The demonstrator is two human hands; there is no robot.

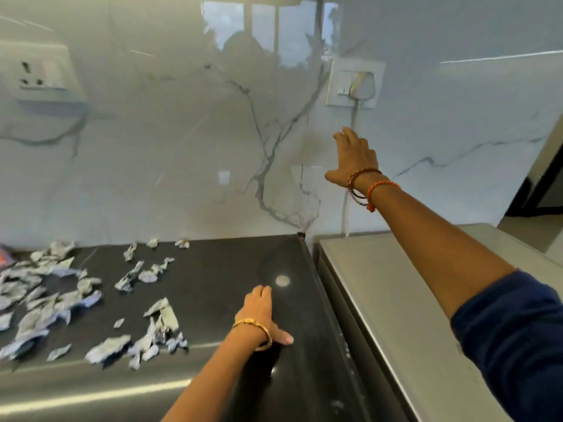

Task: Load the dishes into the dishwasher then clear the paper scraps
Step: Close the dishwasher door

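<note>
Several torn paper scraps (61,303) lie scattered over the left half of the black countertop (219,269). My left hand (262,315) rests palm down on the counter to the right of the scraps, fingers spread, holding nothing. My right hand (355,156) is raised in front of the marble wall, fingers apart and empty, reaching up toward the switch plate (355,82), a short way below it. A plug and white cord sit in that plate. The grey top of the dishwasher (405,300) stands to the right of the counter, under my right forearm. No dishes are in view.
A second wall socket (39,74) is at the upper left. The glossy marble backsplash (182,147) closes off the back. A narrow gap separates the counter from the grey appliance. A doorway opening (545,184) shows at the far right. Something orange peeks in at the left edge.
</note>
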